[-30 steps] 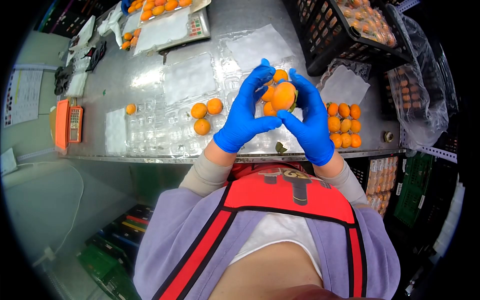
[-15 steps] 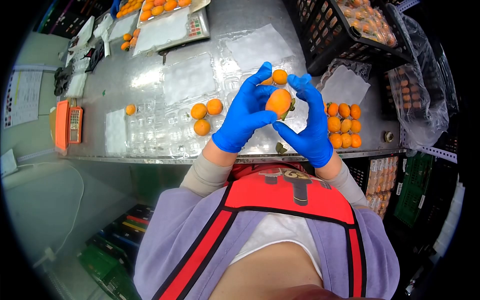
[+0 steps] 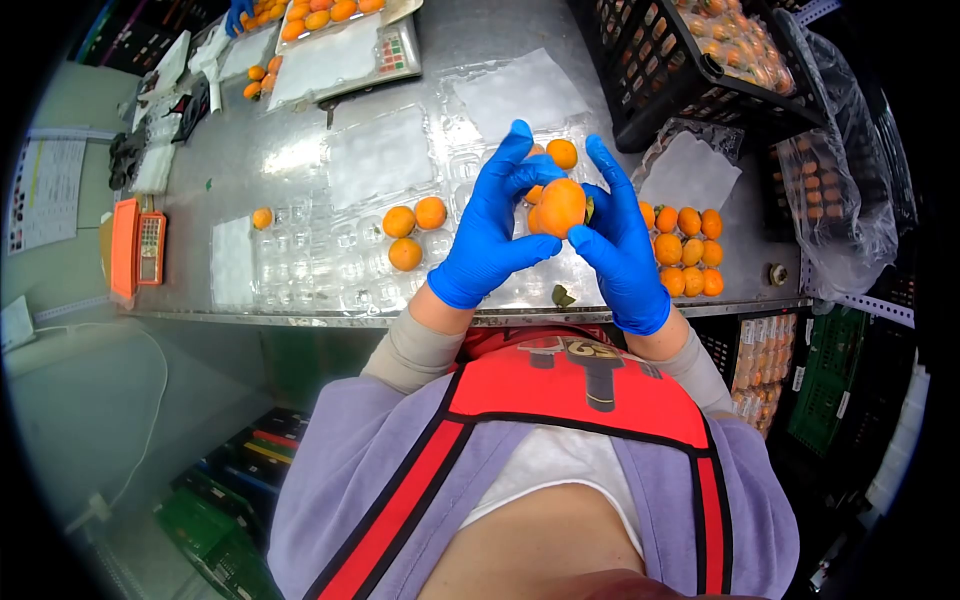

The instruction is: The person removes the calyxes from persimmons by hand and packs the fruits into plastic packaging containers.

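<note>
An orange persimmon (image 3: 563,207) with green leafy calyx at its right side is held up between my two blue-gloved hands, above the table. My left hand (image 3: 490,225) closes on it from the left, thumb below and index finger raised. My right hand (image 3: 628,255) pinches it at the calyx side, its index finger pointing up. More orange fruit shows just behind it; whether my left hand also holds that, I cannot tell. A loose green calyx piece (image 3: 562,296) lies near the table edge. Beyond my hands another persimmon (image 3: 562,153) sits in a clear tray.
Clear moulded trays (image 3: 345,255) cover the metal table, with three persimmons (image 3: 402,254) in one. A filled group of persimmons (image 3: 690,251) sits right. A black crate (image 3: 655,75) stands back right, a scale (image 3: 395,55) back left, an orange device (image 3: 137,248) far left.
The persimmon has turned, so its calyx now faces right and is mostly hidden. My right hand has moved in against it. At the top left, another person's gloved hand has come further into view.
</note>
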`<act>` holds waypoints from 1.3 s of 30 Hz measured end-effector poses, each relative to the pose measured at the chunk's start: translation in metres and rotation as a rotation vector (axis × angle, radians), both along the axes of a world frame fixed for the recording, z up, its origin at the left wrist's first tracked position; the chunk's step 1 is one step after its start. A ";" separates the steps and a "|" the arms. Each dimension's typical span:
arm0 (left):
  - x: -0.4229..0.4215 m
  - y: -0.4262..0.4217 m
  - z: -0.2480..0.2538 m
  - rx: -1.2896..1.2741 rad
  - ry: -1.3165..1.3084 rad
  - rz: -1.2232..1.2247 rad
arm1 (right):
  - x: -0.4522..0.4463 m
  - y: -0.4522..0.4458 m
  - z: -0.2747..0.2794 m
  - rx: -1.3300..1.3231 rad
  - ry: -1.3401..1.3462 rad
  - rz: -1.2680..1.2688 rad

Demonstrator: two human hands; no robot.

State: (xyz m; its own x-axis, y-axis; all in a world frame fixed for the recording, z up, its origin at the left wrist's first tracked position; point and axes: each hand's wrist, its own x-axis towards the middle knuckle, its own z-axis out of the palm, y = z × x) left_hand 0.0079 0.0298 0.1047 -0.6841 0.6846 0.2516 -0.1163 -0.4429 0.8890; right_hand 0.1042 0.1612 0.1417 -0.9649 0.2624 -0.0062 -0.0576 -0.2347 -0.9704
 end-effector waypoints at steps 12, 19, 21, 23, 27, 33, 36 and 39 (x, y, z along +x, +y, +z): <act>-0.003 0.002 0.007 0.035 -0.301 -0.169 | -0.001 0.002 -0.015 0.696 0.385 -0.251; -0.002 0.000 0.006 0.002 -0.198 -0.125 | 0.000 0.007 -0.014 0.946 0.417 -0.223; -0.002 -0.004 0.008 0.006 -0.039 -0.015 | 0.000 0.005 -0.010 0.831 0.395 -0.225; -0.001 -0.006 0.010 -0.011 0.081 0.041 | -0.001 0.005 -0.007 0.412 0.316 -0.204; 0.003 -0.012 0.017 -0.184 0.426 0.236 | -0.003 0.010 -0.013 -0.137 0.129 0.116; 0.016 -0.013 0.040 -0.417 0.771 0.472 | -0.014 -0.002 -0.018 -0.630 0.000 0.326; 0.021 -0.010 0.052 -0.463 0.881 0.566 | -0.017 -0.003 -0.025 -0.952 0.000 0.497; 0.023 -0.009 0.053 -0.492 0.943 0.634 | -0.022 -0.006 -0.023 -1.017 0.023 0.534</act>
